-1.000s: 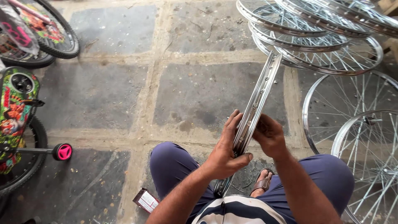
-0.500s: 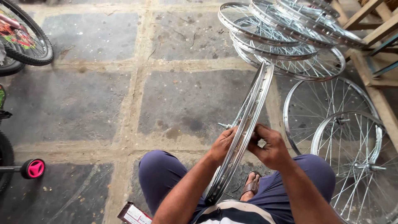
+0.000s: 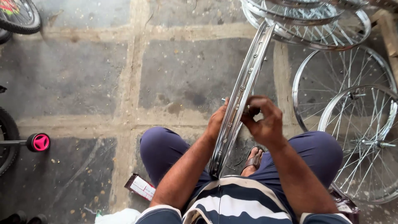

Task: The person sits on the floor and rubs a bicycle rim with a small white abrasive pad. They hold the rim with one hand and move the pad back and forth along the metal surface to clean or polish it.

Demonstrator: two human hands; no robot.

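One rim stands edge-on at centre, running toward one o'clock. Left hand grips its near side, right hand pinches at it; two wheels lie at three o'clock.

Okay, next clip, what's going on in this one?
A person sits on a stone-slab floor with a shiny bicycle wheel rim held edge-on between the knees. The left hand grips the rim from one side, and the right hand pinches something small at its inner edge, too small to identify. More spoked wheels lie and lean to the right, with a stack of them ahead. A small packet lies by the left thigh.
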